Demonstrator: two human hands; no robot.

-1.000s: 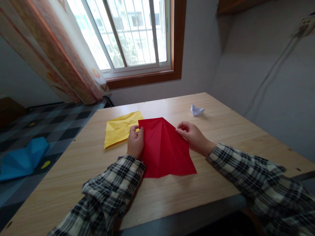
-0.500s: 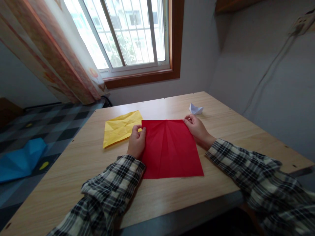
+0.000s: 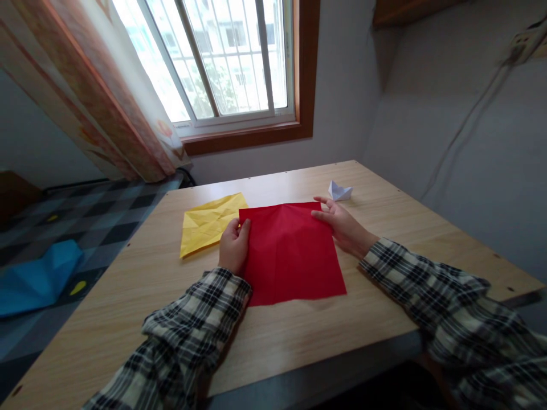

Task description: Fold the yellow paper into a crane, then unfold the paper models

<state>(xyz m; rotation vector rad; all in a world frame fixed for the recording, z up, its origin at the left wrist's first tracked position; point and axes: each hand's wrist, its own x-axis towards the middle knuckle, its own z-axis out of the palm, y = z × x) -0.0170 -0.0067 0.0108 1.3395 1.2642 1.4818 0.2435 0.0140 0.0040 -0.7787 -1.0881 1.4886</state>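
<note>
A square sheet of red paper (image 3: pixel 294 256) with faint creases is held up over the table, its far edge raised. My left hand (image 3: pixel 234 245) pinches its left edge near the upper corner, thumb in front and the other fingers behind. At the upper right corner, my right hand (image 3: pixel 339 223) has its thumb over the front of the sheet, while the index finger stretches out past the top edge; its other fingers are hidden behind. Just beyond my left hand lies a creased sheet of yellow paper (image 3: pixel 209 219). A small folded white paper boat (image 3: pixel 341 191) sits past my right hand.
The light wooden table (image 3: pixel 376 310) has its front edge close to me. To the left, a blue folded paper (image 3: pixel 40 279) rests on a checked cloth (image 3: pixel 111 219). A window (image 3: pixel 222 62) and a curtain (image 3: pixel 98 85) are behind; a cable (image 3: pixel 457 134) runs down the right wall.
The red paper has shifted slightly left and up, its lower edge now wavier. My right hand's index finger has straightened from its pinch. My left hand has moved a little left with the paper.
</note>
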